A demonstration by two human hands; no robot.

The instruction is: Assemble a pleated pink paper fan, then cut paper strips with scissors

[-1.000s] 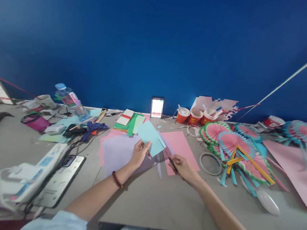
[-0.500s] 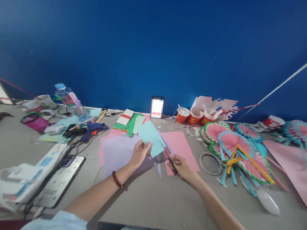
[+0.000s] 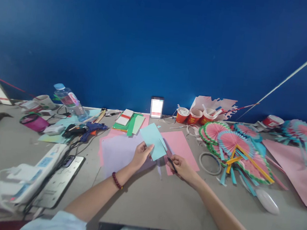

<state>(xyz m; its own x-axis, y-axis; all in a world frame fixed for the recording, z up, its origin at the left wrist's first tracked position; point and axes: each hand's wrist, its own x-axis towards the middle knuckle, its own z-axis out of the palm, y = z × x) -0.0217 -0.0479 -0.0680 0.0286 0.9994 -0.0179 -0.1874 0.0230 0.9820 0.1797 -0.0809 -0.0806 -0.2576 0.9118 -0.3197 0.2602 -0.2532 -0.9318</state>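
Between thumb and fingers my left hand (image 3: 142, 155) pinches a light blue sheet of paper (image 3: 153, 138) by its lower left side, holding it above the table. My right hand (image 3: 181, 166) is closed around the dark handles of a pair of scissors (image 3: 172, 163). The scissor blades meet the right edge of the blue paper, where a narrow strip stands partly separated. Underneath lie purple paper (image 3: 119, 151) and a pink sheet (image 3: 181, 148). A thin purple strip (image 3: 159, 170) sits between my hands.
Pleated paper fans (image 3: 236, 143) and a roll of tape (image 3: 210, 163) lie to the right. Red paper cups (image 3: 195, 116) stand at the back near an upright phone (image 3: 156, 108). On the left are a glue gun (image 3: 94, 129), a bottle (image 3: 70, 99), a power strip (image 3: 42, 169) and another phone (image 3: 60, 182).
The blue paper has shifted slightly right and down, further toward the scissors. My left hand has moved a little to the right with it, while my right hand has barely moved.
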